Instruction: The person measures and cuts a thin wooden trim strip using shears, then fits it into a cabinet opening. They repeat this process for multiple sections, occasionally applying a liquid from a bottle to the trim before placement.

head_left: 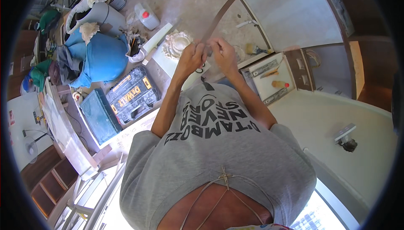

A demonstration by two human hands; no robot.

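Note:
A long, thin brown strip rises from between my hands and curves away to the far right, its outer end in the air. It looks like edge banding. My left hand is closed with the fingers curled at the strip's near end. Close beside it, my right hand pinches at the same end, fingertips bent inward. The fingers hide the exact grip, and the area is slightly blurred. Just left of my hands, a crumpled whitish cloth or paper bundle lies on a pale board.
To the left are a blue barrel, a black-and-yellow tool case, a teal case and a white jug with red cap. At right, an open drawer holds metal slides and a brush. A large pale panel lies beyond.

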